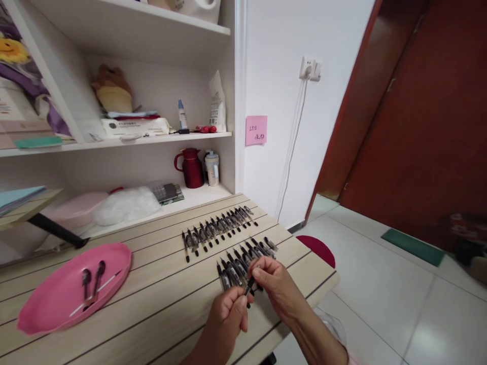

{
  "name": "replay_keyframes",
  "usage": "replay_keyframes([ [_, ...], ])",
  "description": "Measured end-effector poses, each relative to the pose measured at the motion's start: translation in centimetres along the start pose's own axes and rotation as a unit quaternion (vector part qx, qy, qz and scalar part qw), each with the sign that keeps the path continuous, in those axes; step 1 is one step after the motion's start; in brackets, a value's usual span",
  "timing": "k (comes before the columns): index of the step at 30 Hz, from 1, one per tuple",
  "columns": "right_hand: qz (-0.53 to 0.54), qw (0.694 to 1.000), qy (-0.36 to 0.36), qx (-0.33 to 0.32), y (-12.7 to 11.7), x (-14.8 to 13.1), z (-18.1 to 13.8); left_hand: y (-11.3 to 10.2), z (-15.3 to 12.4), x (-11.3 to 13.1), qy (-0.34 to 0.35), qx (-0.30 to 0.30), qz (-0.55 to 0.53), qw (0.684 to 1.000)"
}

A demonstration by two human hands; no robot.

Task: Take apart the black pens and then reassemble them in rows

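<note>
My left hand (229, 310) and my right hand (274, 284) meet over the near part of the table, both pinching a slim dark pen (250, 285). The left fingers close on its lower end and the right fingers on its upper end. Behind and beneath the hands lies a row of black pens (234, 268), partly hidden by them. Farther back, a second row of pens (216, 229) runs slantwise across the tabletop.
At left, a pink tray (45, 299) holds two dark spoon-shaped things (99, 274) and a thin white stick (79, 307). The slatted table (160, 309) meets a white shelf with a red jug (193, 170) and a cup (212, 170). A red stool (315, 249) stands beyond the right edge.
</note>
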State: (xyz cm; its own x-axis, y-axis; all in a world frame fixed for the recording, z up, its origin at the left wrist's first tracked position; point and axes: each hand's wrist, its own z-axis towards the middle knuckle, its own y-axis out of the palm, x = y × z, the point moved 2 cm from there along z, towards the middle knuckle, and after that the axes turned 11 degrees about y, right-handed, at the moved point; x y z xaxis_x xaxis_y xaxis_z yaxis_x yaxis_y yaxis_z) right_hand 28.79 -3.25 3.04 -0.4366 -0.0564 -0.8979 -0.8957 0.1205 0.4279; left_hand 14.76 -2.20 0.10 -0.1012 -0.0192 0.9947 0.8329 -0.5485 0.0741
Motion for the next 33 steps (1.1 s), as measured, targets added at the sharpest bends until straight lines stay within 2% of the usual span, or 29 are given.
replay_keyframes([
  [4, 0.035, 0.997, 0.043, -0.055, 0.2, 0.2, 0.0, 0.0, 0.0, 0.1, -0.008, 0.01, -0.005, 1.0],
  [9, 0.002, 1.0, 0.017, -0.002, -0.1, 0.3, 0.2, 0.0, 0.0, 0.1, -0.006, 0.01, 0.002, 1.0],
  [14, 0.045, 0.997, 0.053, -0.027, -0.2, 0.4, 0.3, 0.0, 0.0, 0.1, -0.012, 0.019, 0.001, 1.0],
  [18, 0.003, 0.999, 0.021, 0.028, -0.4, 0.3, 0.4, -0.1, 0.0, -0.1, -0.008, 0.017, 0.011, 1.0],
  [22, 0.029, 0.998, 0.053, -0.036, -0.2, 0.3, 0.3, -0.1, 0.1, -0.2, -0.014, 0.016, 0.012, 1.0],
  [24, 0.014, 0.998, 0.049, -0.03, -0.3, 0.4, 0.4, 0.0, 0.1, -0.2, -0.013, 0.02, 0.015, 1.0],
  [28, -0.036, 0.999, 0.032, 0.023, -0.5, 0.4, 0.8, 0.0, 0.2, -0.4, -0.021, 0.036, 0.005, 0.999],
  [33, -0.057, 0.996, 0.06, -0.03, 0.5, 0.3, 1.6, -0.2, 0.5, -0.1, -0.039, 0.055, -0.063, 0.996],
])
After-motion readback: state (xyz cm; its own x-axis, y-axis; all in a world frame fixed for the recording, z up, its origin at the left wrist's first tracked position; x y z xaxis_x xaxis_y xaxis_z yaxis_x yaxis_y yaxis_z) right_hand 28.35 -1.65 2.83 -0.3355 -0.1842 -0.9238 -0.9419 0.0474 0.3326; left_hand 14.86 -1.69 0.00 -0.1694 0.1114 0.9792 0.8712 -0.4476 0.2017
